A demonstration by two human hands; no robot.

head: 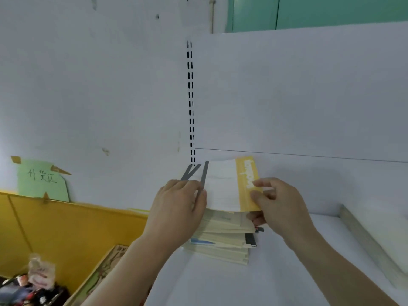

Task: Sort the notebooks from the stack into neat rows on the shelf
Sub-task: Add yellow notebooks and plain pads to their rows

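Two hands (pixel 176 208) (pixel 278 202) pinched a thin, bendy notebook (pixel 223 188) by its side edges, above the stack (pixel 220 239) on the shelf (pixel 287 261).

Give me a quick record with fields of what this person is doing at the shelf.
surface: white shelf
stack: notebooks piled flat on the shelf
lifted item: white notebook with a yellow band, raised above the stack
left hand: grips the lifted notebook's grey-spined left edge
right hand: pinches its yellow edge
rows on shelf: none in view
nearby: green paper sign on the wall
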